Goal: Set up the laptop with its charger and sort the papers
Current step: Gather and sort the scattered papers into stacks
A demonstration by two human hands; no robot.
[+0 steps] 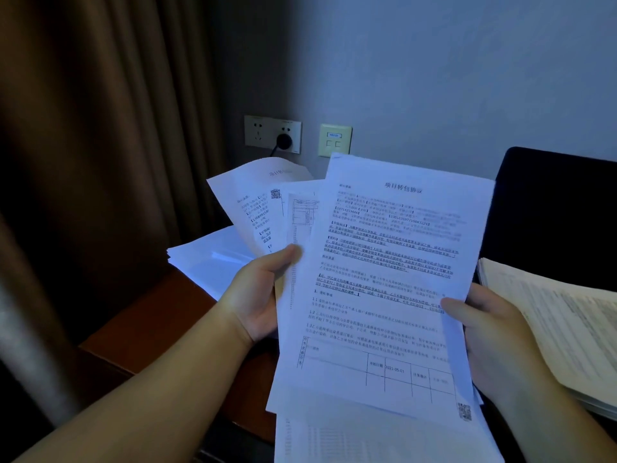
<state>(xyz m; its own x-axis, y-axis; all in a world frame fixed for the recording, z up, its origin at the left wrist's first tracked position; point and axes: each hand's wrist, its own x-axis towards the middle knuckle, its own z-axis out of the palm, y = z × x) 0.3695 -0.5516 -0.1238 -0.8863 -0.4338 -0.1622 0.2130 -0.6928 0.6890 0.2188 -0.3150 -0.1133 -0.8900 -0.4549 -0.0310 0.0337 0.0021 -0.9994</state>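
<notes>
A dim corner desk, seen from above: the reddish-brown wooden desk top (160, 315) shows its bare left edge, with open floor space beside it running to the long brown curtain (83, 145). At right, the dark upright panel (551, 208), probably a laptop's open lid, closes off that side.

Three lots of paper sit apart: a loose white stack lying flat at the back of the desk (207, 262), a thick sheaf of printed pages at the right edge (561, 322), and the fan of sheets held in the air between them. At least three fanned sheets can be counted, though more may be hidden behind the front one.

The left hand (257, 295) grips the rear fanned sheets (253, 202), thumb curled across their faces. The right hand (494, 342) pinches the front white page with a printed table at its foot (384, 295) at its right margin, thumb on top.

On the grey wall behind are two fittings: a double silver power socket (272, 134) with one round black plug (284, 141) in its right outlet, and just beside it a cream data-port plate (335, 140).
</notes>
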